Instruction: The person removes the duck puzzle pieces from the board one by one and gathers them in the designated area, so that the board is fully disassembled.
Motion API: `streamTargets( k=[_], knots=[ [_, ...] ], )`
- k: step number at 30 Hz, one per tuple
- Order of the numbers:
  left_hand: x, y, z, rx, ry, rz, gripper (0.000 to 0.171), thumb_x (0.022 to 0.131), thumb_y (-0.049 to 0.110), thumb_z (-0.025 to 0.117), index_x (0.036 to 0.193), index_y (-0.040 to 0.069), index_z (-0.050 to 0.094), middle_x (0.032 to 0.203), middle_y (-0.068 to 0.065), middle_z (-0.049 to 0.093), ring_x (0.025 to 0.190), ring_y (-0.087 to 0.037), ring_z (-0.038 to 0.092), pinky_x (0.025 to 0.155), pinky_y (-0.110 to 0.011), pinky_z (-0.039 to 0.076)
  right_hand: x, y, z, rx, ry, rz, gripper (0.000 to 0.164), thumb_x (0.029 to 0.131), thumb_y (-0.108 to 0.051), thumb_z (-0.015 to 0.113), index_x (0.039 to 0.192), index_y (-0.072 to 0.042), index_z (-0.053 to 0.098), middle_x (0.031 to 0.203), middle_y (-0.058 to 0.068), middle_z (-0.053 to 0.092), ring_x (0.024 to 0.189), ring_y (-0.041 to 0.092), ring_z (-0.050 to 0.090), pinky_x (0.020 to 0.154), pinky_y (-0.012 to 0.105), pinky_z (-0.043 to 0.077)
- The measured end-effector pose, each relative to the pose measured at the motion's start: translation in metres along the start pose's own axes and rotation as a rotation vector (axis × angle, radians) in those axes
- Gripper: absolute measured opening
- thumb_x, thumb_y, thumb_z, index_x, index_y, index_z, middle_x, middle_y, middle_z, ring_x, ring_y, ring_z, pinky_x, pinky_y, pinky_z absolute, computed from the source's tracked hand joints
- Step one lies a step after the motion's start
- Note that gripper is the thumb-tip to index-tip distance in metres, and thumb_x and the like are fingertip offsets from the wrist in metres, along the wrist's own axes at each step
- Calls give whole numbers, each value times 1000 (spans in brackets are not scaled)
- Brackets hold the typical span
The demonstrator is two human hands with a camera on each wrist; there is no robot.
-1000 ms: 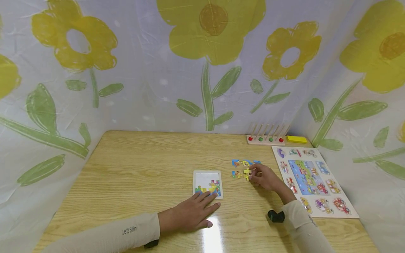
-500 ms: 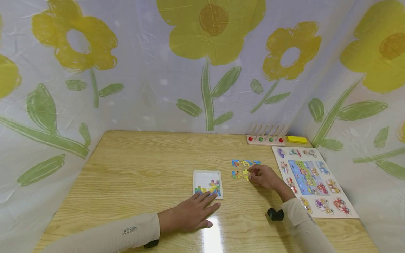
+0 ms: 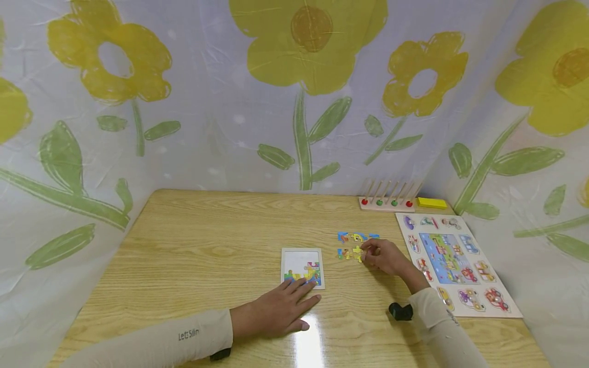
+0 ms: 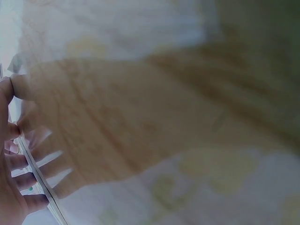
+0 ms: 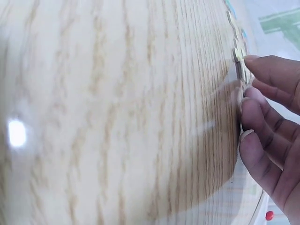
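Right hand (image 3: 385, 256) pinches a yellow puzzle piece (image 3: 357, 252)

The piece is beside other puzzle pieces (image 3: 357, 237), right of the puzzle tray (image 3: 283, 263). The left hand (image 3: 278, 311) is spread wide, fingers over the tray's near edge.

Cream fabric left sleeve (image 3: 156, 341), lower left of frame | dark lettering (image 3: 188, 334) near left cuff (image 3: 226, 327), beginning "Let" | small black block (image 3: 220, 354) below it | cream fabric right sleeve (image 3: 444, 329), lower right, dark print (image 3: 453, 318) unreadable | black rounded piece (image 3: 401, 312) beside right cuff (image 3: 418, 302)

You face pale sheeting (image 3: 207, 133) with yellow flowers (image 3: 313, 28) from ten to two o'clock; your wood-grain worktop (image 3: 207, 235) catches white glare (image 3: 309, 345) at six.
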State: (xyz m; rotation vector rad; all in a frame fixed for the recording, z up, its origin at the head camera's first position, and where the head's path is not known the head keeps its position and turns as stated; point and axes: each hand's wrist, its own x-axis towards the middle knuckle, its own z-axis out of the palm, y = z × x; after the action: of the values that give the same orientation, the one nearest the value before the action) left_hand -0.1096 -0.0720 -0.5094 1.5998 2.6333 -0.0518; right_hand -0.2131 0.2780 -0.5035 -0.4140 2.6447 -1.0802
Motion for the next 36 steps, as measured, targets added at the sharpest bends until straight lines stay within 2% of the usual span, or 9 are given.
streamTargets(
  k=[7,14,21,28,36],
  knots=[
    [0,1,-3,-7,-15,-9,62,108,51,27,158,14,32,164,-16,27,149,-34,33,116,-48,37,0,-1,-3,-57,36,7,21,96,-7,63,117,-2,68,91,8,67,68,13,59,58,27,49],
    [0,0,-2,-19,-21,-5,62,109,50,27,159,14,31,165,-17,25,150,-35,32,116,-48,36,-3,-3,-7,-6,53,12,25,98,-13,65,120,-1,66,93,11,67,64,15,59,55,28,49],
    [0,0,1,-12,2,8,62,109,49,29,158,13,33,164,-18,28,148,-36,34,115,-49,38,-2,-12,-1,-34,71,-45,24,98,-13,65,119,-2,67,95,8,68,72,13,56,65,27,48],
    [0,0,2,-11,14,8,62,108,50,30,158,13,33,163,-18,28,148,-37,35,114,-49,39,2,-26,12,9,18,-96,26,98,-12,65,120,0,67,93,8,67,60,9,52,56,25,46],
    [0,0,1,-13,9,2,63,108,52,27,158,14,33,164,-18,28,148,-36,35,114,-49,39,9,-42,28,7,-27,-221,25,96,-12,67,117,1,67,92,8,68,66,7,54,61,22,48]
  ],
)
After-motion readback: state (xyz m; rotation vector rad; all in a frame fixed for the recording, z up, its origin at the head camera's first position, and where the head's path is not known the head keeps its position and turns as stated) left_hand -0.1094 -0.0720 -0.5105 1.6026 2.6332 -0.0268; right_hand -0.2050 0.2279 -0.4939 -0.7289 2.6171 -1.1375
